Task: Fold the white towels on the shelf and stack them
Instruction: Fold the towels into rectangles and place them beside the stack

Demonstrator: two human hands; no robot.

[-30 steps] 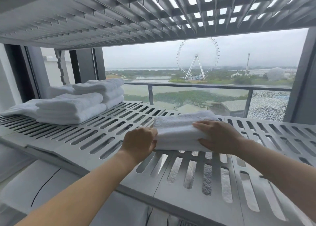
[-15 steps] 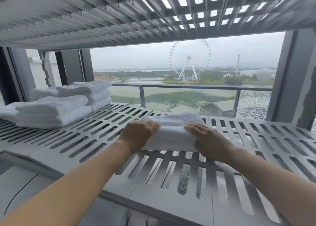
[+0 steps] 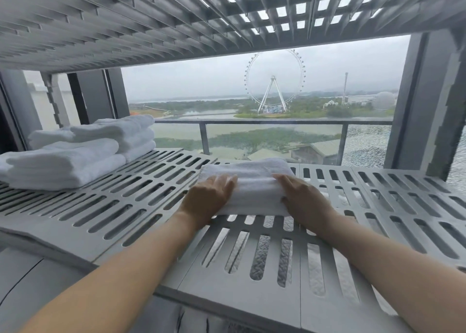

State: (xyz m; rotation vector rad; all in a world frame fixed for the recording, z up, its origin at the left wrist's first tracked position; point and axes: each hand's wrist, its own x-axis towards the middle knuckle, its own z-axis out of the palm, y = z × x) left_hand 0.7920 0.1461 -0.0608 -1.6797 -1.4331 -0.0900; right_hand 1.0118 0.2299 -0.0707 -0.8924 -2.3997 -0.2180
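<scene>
A folded white towel [image 3: 248, 181] lies on the grey slotted shelf [image 3: 141, 196], near the middle. My left hand [image 3: 209, 197] rests over the towel's left end with its fingers laid on top. On the right end, my right hand [image 3: 301, 197] presses down with straight fingers. Two stacks of folded white towels stand at the shelf's left: a near stack [image 3: 63, 165] and a taller far stack [image 3: 116, 134]. Both thumbs are hidden by the hands.
Another slotted shelf [image 3: 176, 17] hangs low overhead. A grey post [image 3: 423, 100] rises at the right rear of the shelf. Behind the shelf is a window with a balcony rail [image 3: 272, 122]. Bare slotted surface extends to the right of the towel.
My left hand's fingers have slid from the towel's left edge up onto its top. My right hand has stayed on the right end. The view has shifted slightly.
</scene>
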